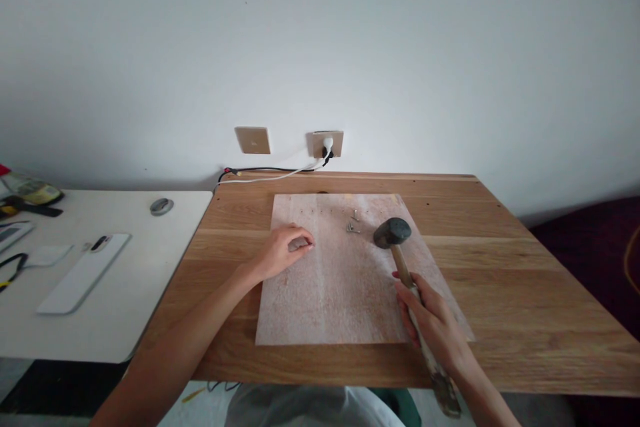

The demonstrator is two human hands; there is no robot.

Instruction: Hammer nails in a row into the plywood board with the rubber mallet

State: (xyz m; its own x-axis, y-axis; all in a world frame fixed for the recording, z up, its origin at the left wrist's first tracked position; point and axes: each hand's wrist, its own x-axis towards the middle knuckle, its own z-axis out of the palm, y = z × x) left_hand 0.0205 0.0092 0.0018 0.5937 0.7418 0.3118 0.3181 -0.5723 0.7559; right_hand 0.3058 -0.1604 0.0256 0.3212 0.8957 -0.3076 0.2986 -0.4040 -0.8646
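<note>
My right hand (433, 317) is wrapped round the wooden handle of a rubber mallet (393, 232). The mallet's black head hangs over the right part of a pale, pinkish-brown board (340, 293), its handle slanting down towards me. Over the board's left side, my left hand (287, 250) has thumb and fingertips pinched together. Whatever they hold, if anything, is too small to name. A few small metal screws or nails (353, 228) lie on the upper part of the board, left of the mallet head. A row of small dots or holes runs near its far edge.
The board lies on a wooden table (525, 293) against the wall. At left, a white table (125, 327) carries a white phone-shaped slab (85, 273), a grey tape roll (161, 206) and tools. Cords run from a wall socket (327, 144) along the back edge.
</note>
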